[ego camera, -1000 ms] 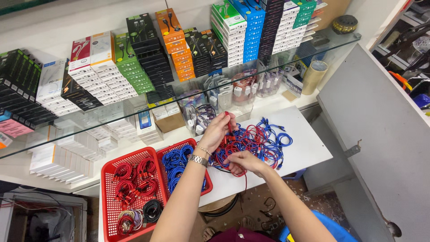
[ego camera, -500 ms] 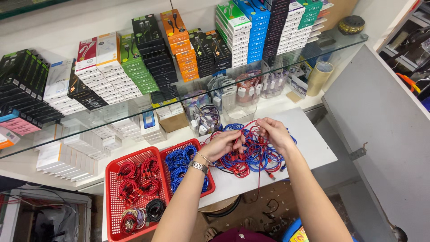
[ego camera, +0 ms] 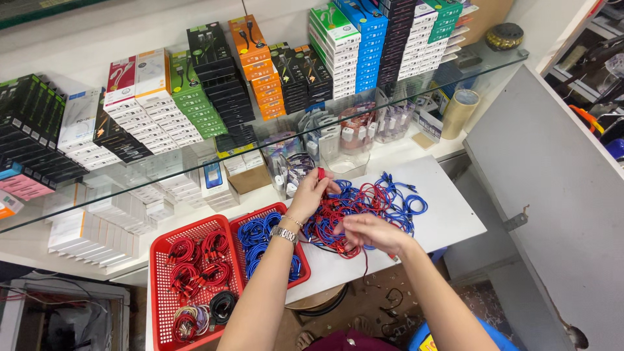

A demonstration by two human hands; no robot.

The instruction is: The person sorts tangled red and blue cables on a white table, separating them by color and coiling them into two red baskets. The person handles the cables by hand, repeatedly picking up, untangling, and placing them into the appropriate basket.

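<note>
A tangled heap of red and blue cables point(ego camera: 383, 198) lies on a white table point(ego camera: 448, 208). My left hand point(ego camera: 312, 194), with a metal watch on its wrist, pinches the plug end of a red cable and lifts it above the heap's left side. My right hand point(ego camera: 367, 232) is closed on red cable strands at the heap's near edge. To the left stand two red baskets: one point(ego camera: 162, 279) with coiled red cables and a few black ones, the other point(ego camera: 242, 229) with coiled blue cables.
A glass shelf point(ego camera: 455, 71) above the table carries stacks of coloured boxes point(ego camera: 260, 71). More packaged goods stand under it. A tape roll point(ego camera: 460, 112) stands at the back right. A grey panel point(ego camera: 559, 214) borders the table's right side. Loose cables lie on the floor below.
My right hand has come from the heap's far right side back to its near edge. My left hand has lifted a red cable end. The view shifted slightly.
</note>
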